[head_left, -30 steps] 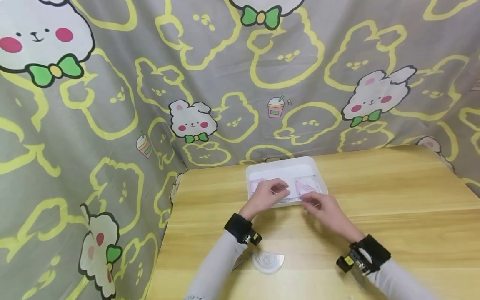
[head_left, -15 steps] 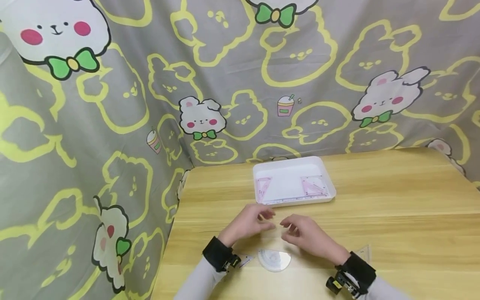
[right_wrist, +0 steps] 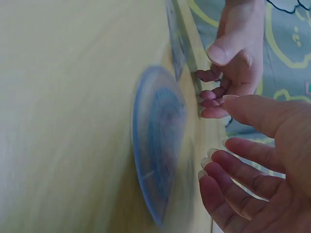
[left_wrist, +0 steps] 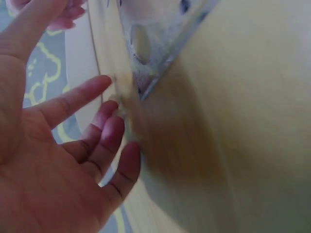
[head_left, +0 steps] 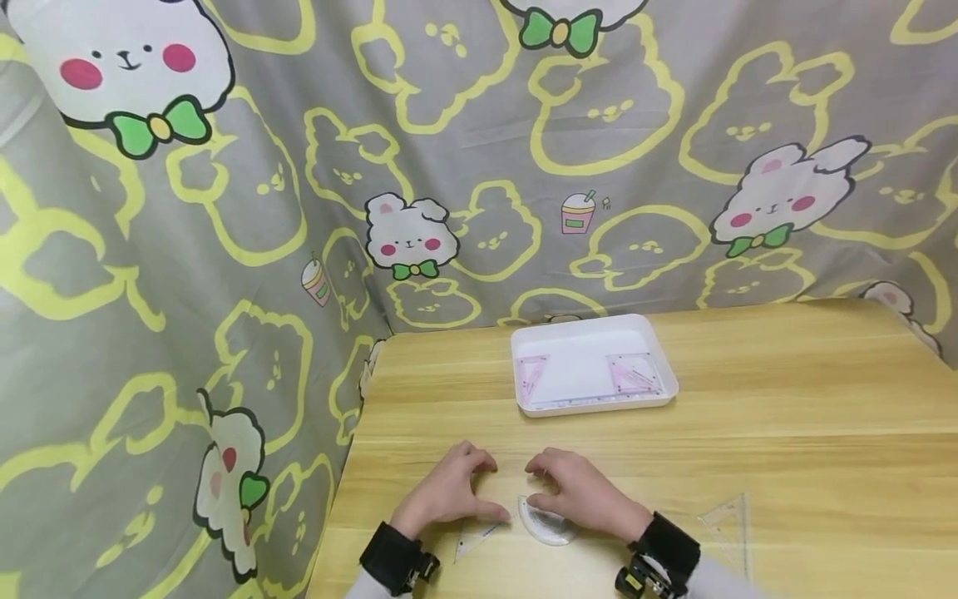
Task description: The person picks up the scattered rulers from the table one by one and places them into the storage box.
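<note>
My left hand (head_left: 449, 491) hovers over a clear set square (head_left: 470, 542), fingers bent loosely with nothing in them. In the left wrist view that set square (left_wrist: 150, 48) lies just past the fingertips. A clear half-round protractor (head_left: 545, 526) lies on the table beneath my right hand (head_left: 584, 495), which partly covers it. From the right wrist, the protractor (right_wrist: 159, 145) appears apart from the spread fingers, and they hold nothing. Both hands face each other with a gap between them.
Behind the hands stands a white tray (head_left: 580, 374) containing a pink set square (head_left: 531, 373), another pink set square (head_left: 632, 374) and a clear ruler (head_left: 584, 402) along its front. A further clear set square (head_left: 735, 528) lies at the right. A patterned curtain (head_left: 479, 150) borders the table.
Both hands have drawn back from the tray toward the near side of the table, ending over the protractor and left set square. The tray's contents now show uncovered.
</note>
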The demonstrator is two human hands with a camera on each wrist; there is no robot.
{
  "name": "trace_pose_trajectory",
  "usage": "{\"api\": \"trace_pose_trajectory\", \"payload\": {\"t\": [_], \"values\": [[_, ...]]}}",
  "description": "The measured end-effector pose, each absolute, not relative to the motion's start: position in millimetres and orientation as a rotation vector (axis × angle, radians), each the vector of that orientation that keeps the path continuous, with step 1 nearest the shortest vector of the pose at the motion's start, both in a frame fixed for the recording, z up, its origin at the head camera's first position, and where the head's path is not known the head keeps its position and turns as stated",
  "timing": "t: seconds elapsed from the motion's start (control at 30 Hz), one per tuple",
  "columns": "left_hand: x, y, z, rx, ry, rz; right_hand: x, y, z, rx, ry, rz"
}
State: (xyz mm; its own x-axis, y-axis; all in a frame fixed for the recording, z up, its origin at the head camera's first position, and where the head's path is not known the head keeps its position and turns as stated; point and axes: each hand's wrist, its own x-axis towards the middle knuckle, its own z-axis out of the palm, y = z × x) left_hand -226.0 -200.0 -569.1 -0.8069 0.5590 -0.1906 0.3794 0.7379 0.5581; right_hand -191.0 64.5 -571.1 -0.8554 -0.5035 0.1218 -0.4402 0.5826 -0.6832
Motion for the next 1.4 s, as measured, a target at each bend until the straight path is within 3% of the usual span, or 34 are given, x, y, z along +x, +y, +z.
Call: {"api": "trace_pose_trajectory", "payload": {"t": [0.33,0.63,0.9,1.4], "values": [[-190.8,-223.3,-571.9,0.726,2.663,0.689,-185.8,31.2,-568.9,-0.959,2.745,-1.029],[-182.4,-221.6,-587.8,0.64,2.718,0.838,-184.7,14.5,-576.2,-0.998,2.734,-0.991],[-186.6,-221.8,-581.3,0.618,2.468,1.207,-188.4,11.8,-578.2,-1.045,2.673,-1.111],[-220.6,-181.3,-550.0,0.58,2.286,1.527,-211.1,63.1,-559.8,-0.755,2.472,-1.47]]}}
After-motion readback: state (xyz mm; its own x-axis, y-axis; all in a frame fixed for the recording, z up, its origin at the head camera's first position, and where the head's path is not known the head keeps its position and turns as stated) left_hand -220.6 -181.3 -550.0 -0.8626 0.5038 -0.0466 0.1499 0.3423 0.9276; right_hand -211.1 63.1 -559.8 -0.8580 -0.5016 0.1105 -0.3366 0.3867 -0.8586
